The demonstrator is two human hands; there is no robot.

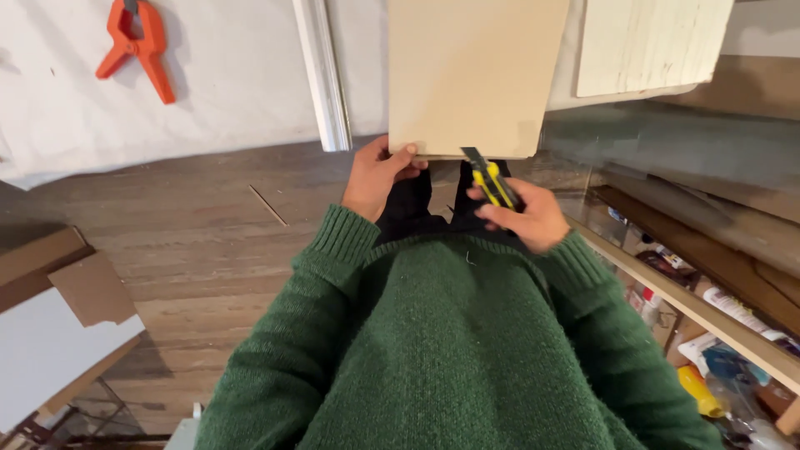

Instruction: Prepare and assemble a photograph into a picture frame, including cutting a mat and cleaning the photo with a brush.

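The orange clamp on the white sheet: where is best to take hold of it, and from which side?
Grip the orange clamp by its two spread handles, coming from their lower ends. They lie flat on the white sheet, splayed apart and free, with nothing close around them.

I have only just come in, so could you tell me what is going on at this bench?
A person in a green knitted sweater stands over a flat, pale tan board. The left hand grips the board's near edge, fingers curled on top. The right hand holds a yellow and black utility knife, its tip at that same edge. An orange spring clamp lies apart on the white sheet.
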